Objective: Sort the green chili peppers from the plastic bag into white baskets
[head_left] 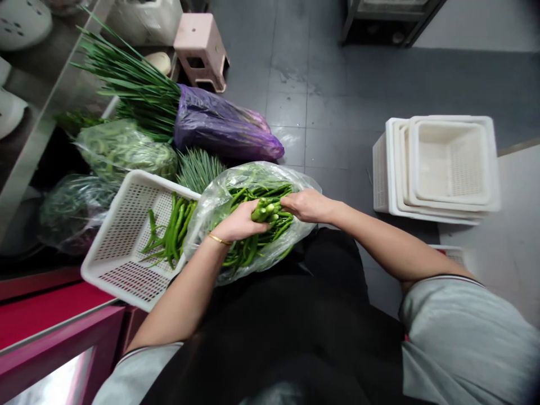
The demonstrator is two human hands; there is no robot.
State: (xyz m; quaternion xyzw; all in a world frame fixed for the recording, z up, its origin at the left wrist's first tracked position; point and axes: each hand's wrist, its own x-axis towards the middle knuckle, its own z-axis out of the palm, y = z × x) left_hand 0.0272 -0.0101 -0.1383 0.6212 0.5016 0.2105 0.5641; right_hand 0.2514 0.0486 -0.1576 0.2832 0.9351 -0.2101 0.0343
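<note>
My left hand [241, 220], with a gold bracelet at the wrist, is wrapped round a bunch of long green chili peppers [265, 209], their thick ends bundled together. Close against that bunch, the fingers of my right hand [307, 206] are pinched on peppers at its right side. Both hands are over a clear plastic bag [211, 205], wide at the mouth and full of loose green peppers. Left of the bag, a white perforated basket [120, 230] contains a small pile of green peppers [175, 228] along its right side.
Beyond the bag lie long green stalks [130, 84] in a purple bag [223, 121]. Bagged greens [126, 149] sit behind the basket. A pink stool [197, 48] stands farther off. Stacked white baskets [453, 160] are on the tiled floor at right. A metal shelf edge [46, 112] runs along the left.
</note>
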